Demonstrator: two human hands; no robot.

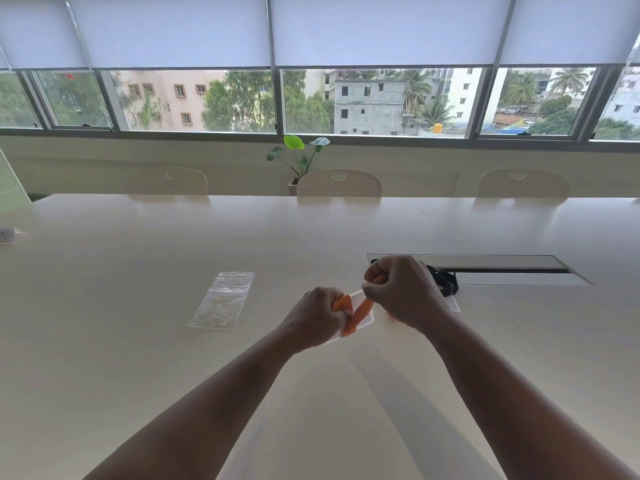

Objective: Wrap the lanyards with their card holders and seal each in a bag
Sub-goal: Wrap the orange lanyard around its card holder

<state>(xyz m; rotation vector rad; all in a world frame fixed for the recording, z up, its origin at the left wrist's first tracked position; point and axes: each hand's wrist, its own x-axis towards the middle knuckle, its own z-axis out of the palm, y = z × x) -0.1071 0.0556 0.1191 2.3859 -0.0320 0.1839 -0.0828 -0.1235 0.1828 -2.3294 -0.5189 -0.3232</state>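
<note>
Three chairs (339, 184) and a plant (298, 154) behind the table (138, 341).

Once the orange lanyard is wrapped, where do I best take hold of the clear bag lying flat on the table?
Judging by its pose, pinch the clear bag at its far short edge, where the seal strip appears to run. It lies flat on the table, left of the left hand, so come from above and slide a finger under that edge.
</note>
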